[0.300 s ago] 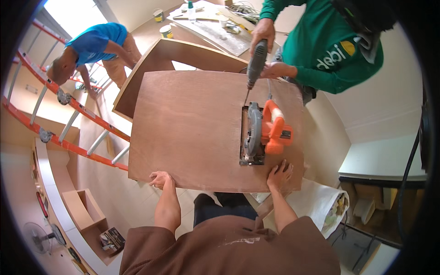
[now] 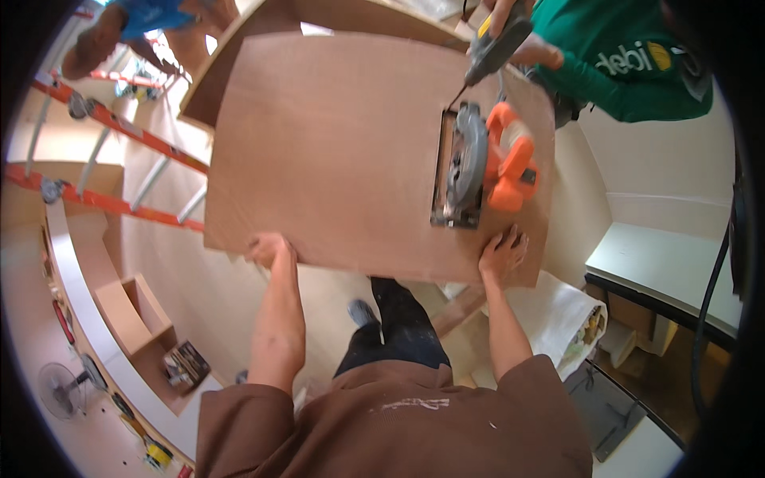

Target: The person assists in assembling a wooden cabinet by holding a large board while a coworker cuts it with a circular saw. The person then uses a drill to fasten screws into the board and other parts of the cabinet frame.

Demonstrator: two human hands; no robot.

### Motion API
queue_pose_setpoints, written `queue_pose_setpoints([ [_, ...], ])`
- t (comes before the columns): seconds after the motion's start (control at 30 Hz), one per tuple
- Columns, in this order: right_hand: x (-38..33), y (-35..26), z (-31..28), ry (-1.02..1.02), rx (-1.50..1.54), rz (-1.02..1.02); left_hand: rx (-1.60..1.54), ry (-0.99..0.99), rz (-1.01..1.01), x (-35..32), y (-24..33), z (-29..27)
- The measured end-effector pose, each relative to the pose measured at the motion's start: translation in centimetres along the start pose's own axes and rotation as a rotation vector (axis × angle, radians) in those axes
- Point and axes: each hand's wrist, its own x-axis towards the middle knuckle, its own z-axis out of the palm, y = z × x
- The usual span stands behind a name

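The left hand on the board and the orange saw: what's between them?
In the head view, only bare brown board lies between the left hand and the orange saw.

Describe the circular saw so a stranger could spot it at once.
Find the large brown wooden board in the middle of the view. On its right part, just beyond the person's right hand, sits the circular saw. Its bright orange body and handle set it apart from the mostly grey power tool, with its thin bit, beside it.
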Motion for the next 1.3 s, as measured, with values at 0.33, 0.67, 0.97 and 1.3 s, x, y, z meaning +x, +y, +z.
queue_pose_setpoints([
  [0.33,1.5,-1.6,2.8,0.047,0.056,-0.002,-0.152,-0.086,0.047,-1.8,1.4,-0.2],
  [0.67,1.0,-1.7,2.9,0.08,0.068,-0.016,-0.147,-0.206,0.065,-2.3,1.6,-2.4],
  [0.97,0.4,-1.4,2.3,0.091,0.031,-0.033,-0.127,-0.133,0.101,-1.4,0.4,-1.9],
  [1.3,0.8,-1.0,1.8,0.068,0.043,-0.008,-0.188,-0.156,0.133,-0.8,-0.2,-0.8],
])
